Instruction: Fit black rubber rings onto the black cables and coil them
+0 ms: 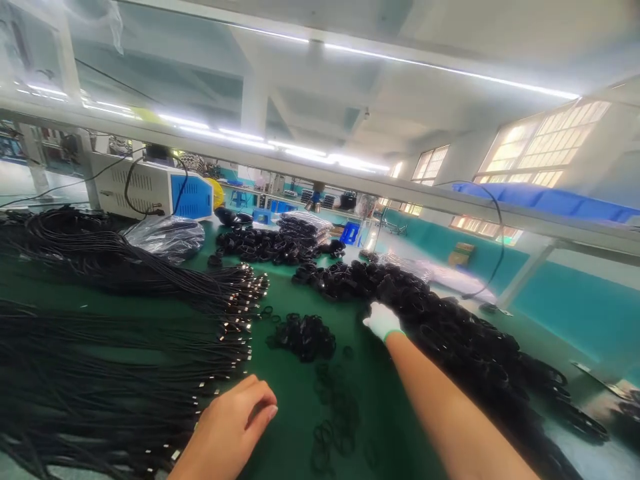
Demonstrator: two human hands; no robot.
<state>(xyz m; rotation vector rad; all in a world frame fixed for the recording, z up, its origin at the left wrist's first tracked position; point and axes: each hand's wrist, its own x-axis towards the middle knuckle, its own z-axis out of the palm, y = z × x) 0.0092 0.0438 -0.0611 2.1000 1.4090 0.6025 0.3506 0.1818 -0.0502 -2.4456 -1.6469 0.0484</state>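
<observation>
My left hand [235, 427] is bare and hovers over the green table surface, beside the ends of the laid-out cables. Its fingers curve and the thumb stands apart, with a gap between and nothing held. On my right hand [383, 321] is a white glove. It touches the left edge of a long pile of coiled black cables [450, 333], fingers curled in; what they grip cannot be made out. Long black cables [125, 360] with small metal plug ends lie in rows at left. Between the hands sits a heap of small black rings [305, 337].
More loose black rings [335, 413] lie nearer me. A thick cable bundle [100, 240], a clear plastic bag [167, 237] and a white-and-blue machine [155, 187] are at back left. Further black coils [270, 245] lie behind. A metal shelf beam [350, 185] crosses above the table.
</observation>
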